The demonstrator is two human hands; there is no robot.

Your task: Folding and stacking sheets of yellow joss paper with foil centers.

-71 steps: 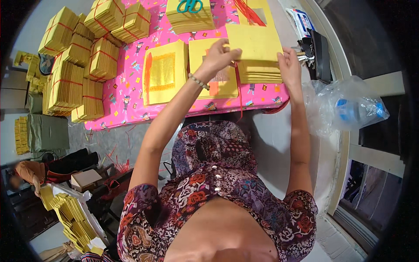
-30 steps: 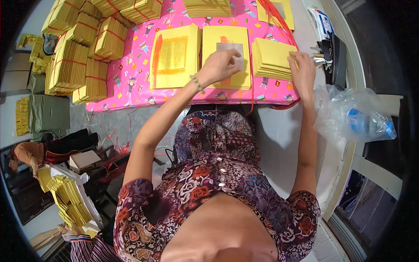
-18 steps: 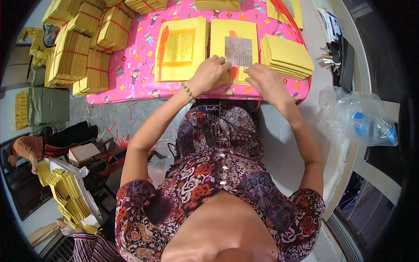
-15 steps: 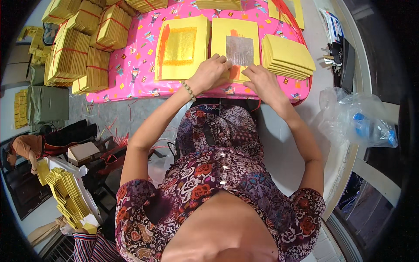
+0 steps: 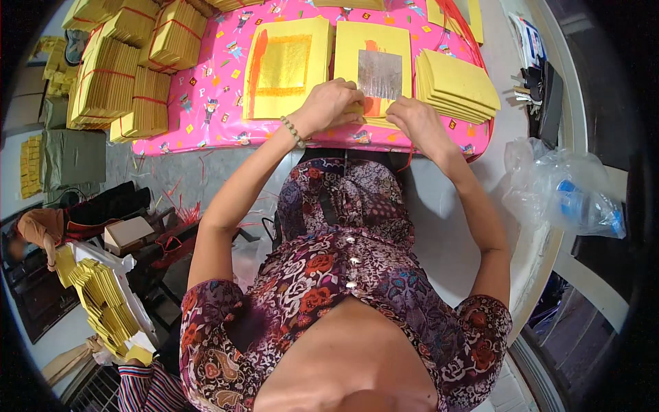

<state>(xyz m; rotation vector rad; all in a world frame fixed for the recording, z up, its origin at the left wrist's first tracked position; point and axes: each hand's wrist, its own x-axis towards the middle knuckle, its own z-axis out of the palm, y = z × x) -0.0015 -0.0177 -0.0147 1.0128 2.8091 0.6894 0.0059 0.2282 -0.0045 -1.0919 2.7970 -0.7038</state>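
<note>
Yellow paper sheet (image 5: pixel 374 51) with silver foil square; pink patterned tablecloth (image 5: pixel 213 103); floral maroon dress (image 5: pixel 343 275)

Table (image 5: pixel 226 117): foil-faced sheet stack (image 5: pixel 374 65) at centre; second sheet stack (image 5: pixel 288 65) to its left; folded stack (image 5: pixel 456 86) right; tied bundles (image 5: pixel 130 69) far left.

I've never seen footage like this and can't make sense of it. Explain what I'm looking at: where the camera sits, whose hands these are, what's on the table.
There is no machine here. A wide fisheye camera worn on a person's head looks down, so edges bend. The left hand and right hand work the near edge of a yellow sheet with a silver foil square. It lies on a pink patterned table cover. A yellow sheet with a gold square lies to its left, a stack of folded yellow papers to its right, tied yellow bundles farther left.
</note>
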